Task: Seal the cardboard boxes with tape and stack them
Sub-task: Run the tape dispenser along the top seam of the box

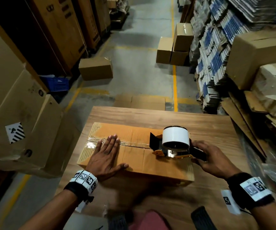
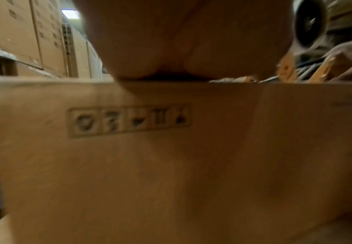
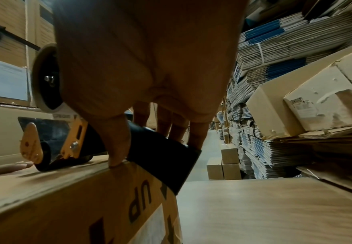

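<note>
A brown cardboard box (image 1: 134, 156) (image 2: 171, 165) (image 3: 45, 206) lies on the wooden table (image 1: 208, 130). Clear tape (image 1: 134, 143) runs along its top seam from the left end. My left hand (image 1: 107, 153) lies flat on the box top with straight fingers, pressing over the taped seam; in the left wrist view the palm (image 2: 191, 41) fills the top. My right hand (image 1: 211, 160) (image 3: 150, 66) grips the black handle of the tape dispenser (image 1: 172, 145) (image 3: 66, 140), yellow-framed with a white roll. Its roller rests on the seam near the box's right end.
Large cartons (image 1: 17, 105) stand close on the left. Stacks of flattened cartons (image 1: 216, 55) and boxes (image 1: 258, 55) line the right. Small sealed boxes (image 1: 175, 47) (image 1: 95, 68) sit on the aisle floor ahead. A flat cardboard sheet (image 1: 140, 101) lies beyond the table.
</note>
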Tool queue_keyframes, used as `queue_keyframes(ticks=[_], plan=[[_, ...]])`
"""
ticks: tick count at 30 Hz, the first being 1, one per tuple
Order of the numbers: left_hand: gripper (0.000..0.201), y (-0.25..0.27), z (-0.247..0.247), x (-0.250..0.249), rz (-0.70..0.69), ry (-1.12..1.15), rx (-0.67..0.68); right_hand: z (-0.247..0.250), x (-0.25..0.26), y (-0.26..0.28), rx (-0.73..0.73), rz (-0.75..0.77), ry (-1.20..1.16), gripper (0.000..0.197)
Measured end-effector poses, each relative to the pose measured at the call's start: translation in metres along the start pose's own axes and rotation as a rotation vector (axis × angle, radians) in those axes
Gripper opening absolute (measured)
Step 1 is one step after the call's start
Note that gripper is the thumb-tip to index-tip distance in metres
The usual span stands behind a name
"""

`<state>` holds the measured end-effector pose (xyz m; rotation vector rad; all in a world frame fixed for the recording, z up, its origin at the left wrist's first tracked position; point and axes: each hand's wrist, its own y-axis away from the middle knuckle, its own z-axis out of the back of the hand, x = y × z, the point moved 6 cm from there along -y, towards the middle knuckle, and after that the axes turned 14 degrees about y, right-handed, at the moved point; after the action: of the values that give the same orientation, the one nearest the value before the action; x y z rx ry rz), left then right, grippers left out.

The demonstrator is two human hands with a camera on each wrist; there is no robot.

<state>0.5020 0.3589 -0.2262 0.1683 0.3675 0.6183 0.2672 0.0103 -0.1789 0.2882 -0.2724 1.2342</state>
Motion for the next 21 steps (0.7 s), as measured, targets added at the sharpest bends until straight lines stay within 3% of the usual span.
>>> queue_keyframes(ticks=[3,9,13,21], plan=[[0.115,-0.006,-0.002,-0.037,-0.035,0.062,0.016,0.004,0.002,0.004,-0.036,0.009,0.007,0.068],[0.116,-0.038,-0.020,-0.122,-0.094,0.076,0.011,-0.001,0.009,0.000,-0.046,0.053,-0.034,0.060],[0.114,-0.039,-0.026,-0.122,-0.085,0.000,0.001,-0.001,0.015,-0.006,-0.054,0.062,-0.072,0.047],[0.113,-0.034,-0.024,-0.116,-0.082,-0.018,-0.006,0.009,-0.002,-0.002,-0.036,-0.017,0.055,0.048]])
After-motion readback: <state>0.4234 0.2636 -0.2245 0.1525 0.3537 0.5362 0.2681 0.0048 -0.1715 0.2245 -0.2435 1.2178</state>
